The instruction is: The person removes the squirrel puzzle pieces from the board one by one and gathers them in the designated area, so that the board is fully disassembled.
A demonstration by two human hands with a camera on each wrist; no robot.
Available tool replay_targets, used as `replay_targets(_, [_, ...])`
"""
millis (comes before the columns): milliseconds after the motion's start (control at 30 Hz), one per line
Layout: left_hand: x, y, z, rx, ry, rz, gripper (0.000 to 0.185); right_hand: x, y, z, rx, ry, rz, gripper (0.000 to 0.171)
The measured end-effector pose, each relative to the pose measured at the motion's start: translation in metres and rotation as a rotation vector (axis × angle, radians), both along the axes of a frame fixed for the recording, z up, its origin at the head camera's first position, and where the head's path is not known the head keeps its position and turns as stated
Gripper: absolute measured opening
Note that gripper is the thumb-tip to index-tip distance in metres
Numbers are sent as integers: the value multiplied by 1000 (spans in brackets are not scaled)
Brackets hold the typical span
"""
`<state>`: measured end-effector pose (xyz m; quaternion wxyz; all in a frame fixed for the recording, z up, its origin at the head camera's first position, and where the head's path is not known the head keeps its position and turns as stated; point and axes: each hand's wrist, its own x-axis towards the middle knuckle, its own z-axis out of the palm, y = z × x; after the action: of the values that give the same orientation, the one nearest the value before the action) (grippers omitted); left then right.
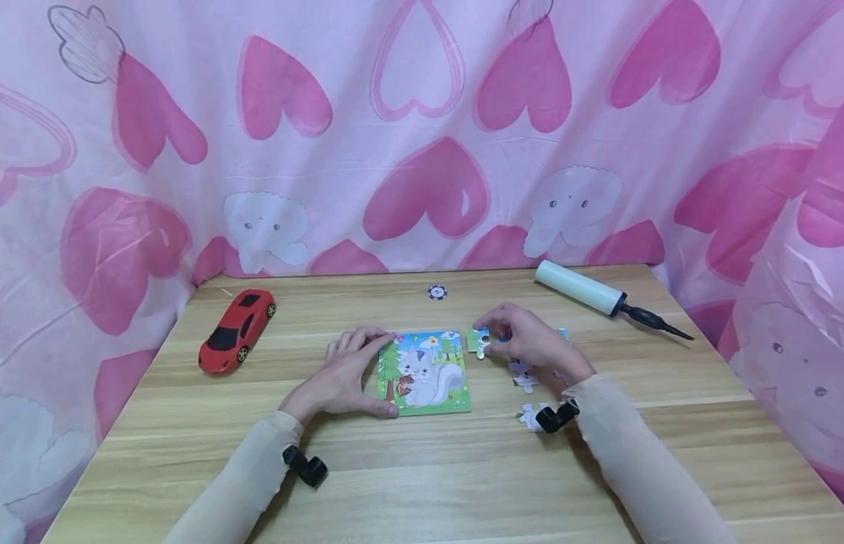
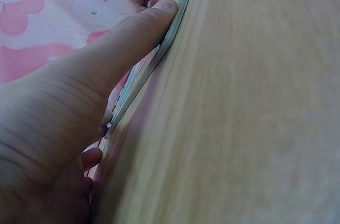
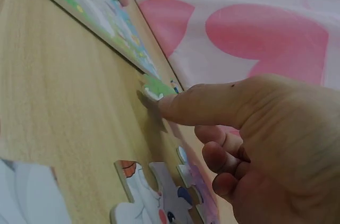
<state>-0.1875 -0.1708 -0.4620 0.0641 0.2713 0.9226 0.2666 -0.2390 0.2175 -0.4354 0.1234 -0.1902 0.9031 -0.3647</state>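
Observation:
A square puzzle board with a white squirrel picture lies flat at mid-table. My left hand holds it from the left side, thumb against the near edge and a finger at the far left corner. To the right of the board, my right hand pinches a green puzzle piece, whose outer end shows in the right wrist view just above the tabletop. Under and near that hand lie loose puzzle pieces, partly hidden by the hand and wrist. Another white piece is closer to me.
A red toy car stands at the left. A round poker chip lies beyond the board. At the back right is a pale green hand pump with a black nozzle. A pink heart-patterned curtain hangs behind the wooden table.

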Motion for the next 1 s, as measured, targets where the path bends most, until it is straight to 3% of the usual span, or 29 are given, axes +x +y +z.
replay_targets(667, [1,0,1,-2,-9,-3,132,0,0,-3,36,27,38,44])
replay_targets(1000, [0,0,1,2,-10,-7,132,3,-2,3,35,-10,1,52])
